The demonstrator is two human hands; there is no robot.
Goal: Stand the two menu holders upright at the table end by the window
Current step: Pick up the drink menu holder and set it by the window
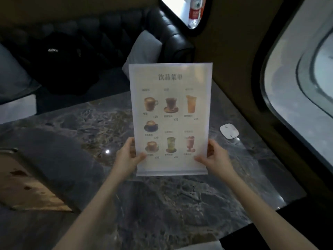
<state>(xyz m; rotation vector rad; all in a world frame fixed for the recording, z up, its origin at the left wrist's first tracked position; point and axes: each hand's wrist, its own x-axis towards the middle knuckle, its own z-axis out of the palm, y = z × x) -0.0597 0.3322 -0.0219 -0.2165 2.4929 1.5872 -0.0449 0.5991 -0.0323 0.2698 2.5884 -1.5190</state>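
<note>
A clear acrylic menu holder (171, 116) with a drinks menu of coffee and juice pictures is held upright above the middle of the dark marble table (180, 204). My left hand (128, 157) grips its lower left edge and my right hand (214, 156) grips its lower right edge, thumbs on the front face. Its base strip hangs just above the tabletop. A second menu holder (27, 179) lies flat at the table's left side, showing a brownish sheet. The large curved window (304, 91) is on the right.
A small white oval device (229, 131) lies on the table near the window end. A black leather sofa (111, 33) with a dark jacket (66, 62) and a pale cushion (144, 49) sits beyond the table. A bottle (195, 11) stands in a small opening above.
</note>
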